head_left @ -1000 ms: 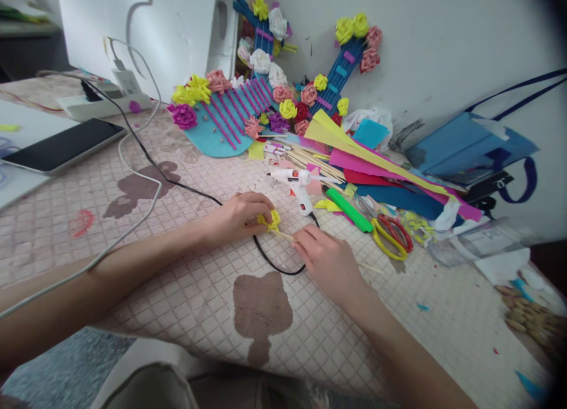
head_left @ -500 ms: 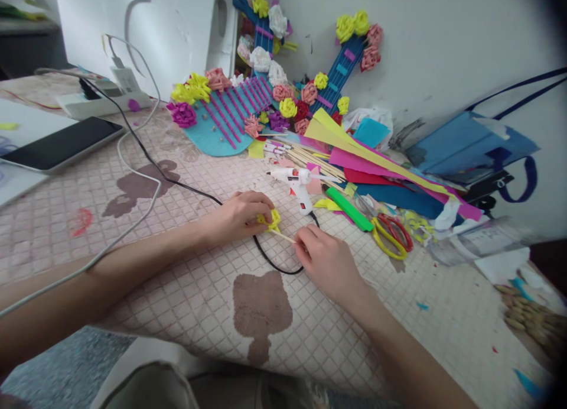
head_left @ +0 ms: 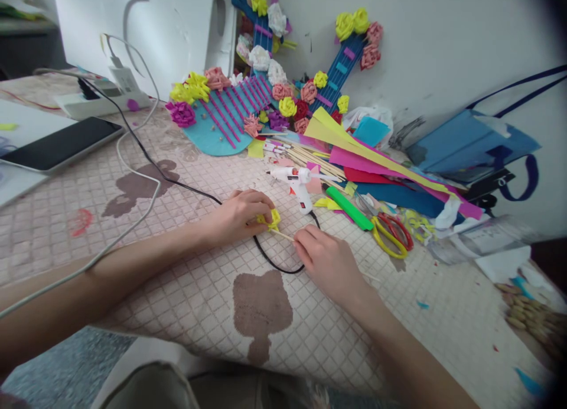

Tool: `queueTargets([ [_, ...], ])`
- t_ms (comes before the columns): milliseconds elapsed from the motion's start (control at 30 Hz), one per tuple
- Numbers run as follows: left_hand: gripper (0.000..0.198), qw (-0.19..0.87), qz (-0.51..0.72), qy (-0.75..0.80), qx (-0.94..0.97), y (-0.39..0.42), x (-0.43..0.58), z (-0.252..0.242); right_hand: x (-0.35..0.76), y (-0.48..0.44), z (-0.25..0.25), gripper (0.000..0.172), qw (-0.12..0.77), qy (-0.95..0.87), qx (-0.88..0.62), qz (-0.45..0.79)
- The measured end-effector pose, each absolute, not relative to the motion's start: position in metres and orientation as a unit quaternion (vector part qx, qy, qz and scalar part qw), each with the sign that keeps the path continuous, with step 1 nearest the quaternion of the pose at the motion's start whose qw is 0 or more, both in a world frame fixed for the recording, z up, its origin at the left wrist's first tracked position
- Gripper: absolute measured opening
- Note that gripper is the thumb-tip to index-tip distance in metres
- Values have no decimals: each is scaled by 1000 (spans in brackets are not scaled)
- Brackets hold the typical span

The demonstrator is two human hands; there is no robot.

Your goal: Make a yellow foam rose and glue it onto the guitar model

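Between the fingers of my left hand (head_left: 243, 216) is a yellow paper flower (head_left: 274, 220), partly covered by the fingertips. A thin wooden stick (head_left: 283, 236) runs from the flower to my right hand (head_left: 325, 252), whose fingers are pinched on it. The stick's far end shows past my right wrist. Just beyond the hands a white glue gun (head_left: 299, 187) lies on the quilted tablecloth (head_left: 201, 302). Its black cord (head_left: 277, 268) loops close by my hands.
Behind are paper-flower-decorated guitar shapes (head_left: 225, 116), wooden sticks (head_left: 310, 159) and coloured paper sheets (head_left: 354, 140). To the right lie a green cutter (head_left: 349, 209), yellow-handled scissors (head_left: 387, 240) and a blue bag (head_left: 473, 138). A tablet (head_left: 66, 142) and power strip (head_left: 95, 104) are at left.
Both hands keep their hold on the flower and stick in nearly the same place. More of the stick's end shows beyond my right wrist.
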State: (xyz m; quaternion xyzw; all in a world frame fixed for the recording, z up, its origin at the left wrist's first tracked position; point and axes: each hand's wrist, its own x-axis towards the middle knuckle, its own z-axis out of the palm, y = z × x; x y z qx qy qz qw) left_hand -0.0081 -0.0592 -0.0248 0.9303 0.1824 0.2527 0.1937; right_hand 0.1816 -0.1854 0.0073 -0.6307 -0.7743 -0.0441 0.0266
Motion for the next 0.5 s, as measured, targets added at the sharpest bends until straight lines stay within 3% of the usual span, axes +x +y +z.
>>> queueTargets([
  [267,7,192,250,185,931,-59,-8,-24,184,-187,8,22,26,-779,-625,-49],
  [500,7,187,252,189,931,-60,-8,-24,193,-186,15,17,70,-775,-626,36],
])
